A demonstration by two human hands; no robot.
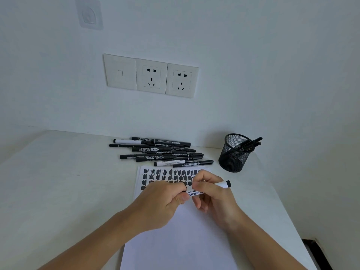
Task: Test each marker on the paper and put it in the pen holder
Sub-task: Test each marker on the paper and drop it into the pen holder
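Both hands hold one white-barrelled whiteboard marker (196,192) over the sheet of paper (175,240). My left hand (163,201) grips its left end, where the cap is hidden by the fingers. My right hand (212,191) pinches the barrel, and the black tail end (228,183) sticks out to the right. Rows of black test scribbles (167,175) fill the paper's far part. A pile of several markers (161,152) lies behind the paper. The black mesh pen holder (233,154) stands at the right with a few markers (251,143) leaning in it.
The white table (68,182) meets the wall at the back, and its right edge runs just past the pen holder. Wall sockets (152,76) sit above the marker pile. A dark gap (315,252) shows at the lower right beyond the table.
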